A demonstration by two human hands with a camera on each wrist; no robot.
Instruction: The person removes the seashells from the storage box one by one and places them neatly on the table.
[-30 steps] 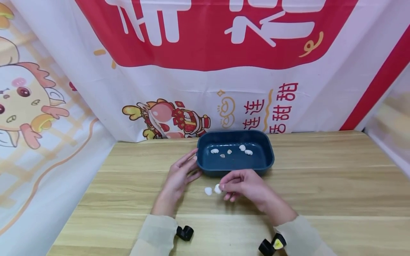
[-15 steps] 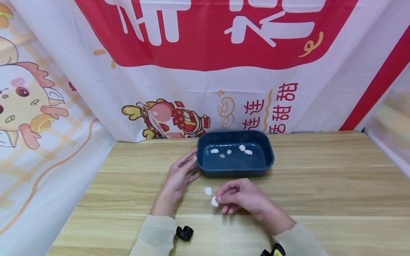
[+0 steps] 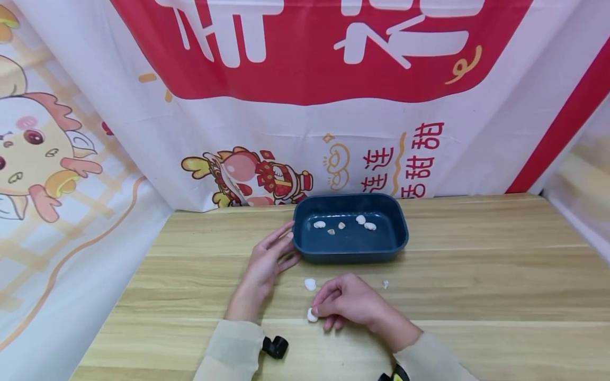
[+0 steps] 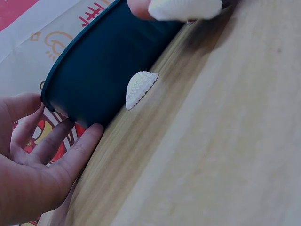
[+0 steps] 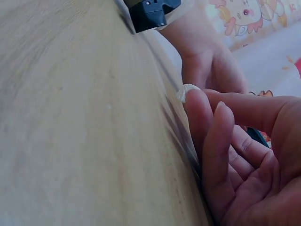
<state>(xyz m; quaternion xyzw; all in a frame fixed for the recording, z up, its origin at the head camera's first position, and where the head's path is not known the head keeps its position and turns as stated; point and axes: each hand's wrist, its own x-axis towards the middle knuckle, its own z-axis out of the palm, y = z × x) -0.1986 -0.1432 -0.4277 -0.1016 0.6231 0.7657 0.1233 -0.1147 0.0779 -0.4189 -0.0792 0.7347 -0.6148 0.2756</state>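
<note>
My right hand pinches a white seashell between thumb and fingertips, low over the wooden table; the ribbed white shell also shows at the top of the left wrist view. My left hand rests its spread fingers against the left end of a dark blue rectangular bin. Inside the bin lie several small shells, white ones such as this shell and two brownish ones. On the table in front of the bin sits another white ribbed seashell, between the two hands.
A small greyish shell-like piece lies on the table right of my right hand. Behind the bin hangs a printed red and white cloth, and more printed cloth hangs at the left.
My right hand has moved toward me and left with the pinched shell, past the shell on the table. The small greyish piece has come into sight. The left hand and bin stay put.
</note>
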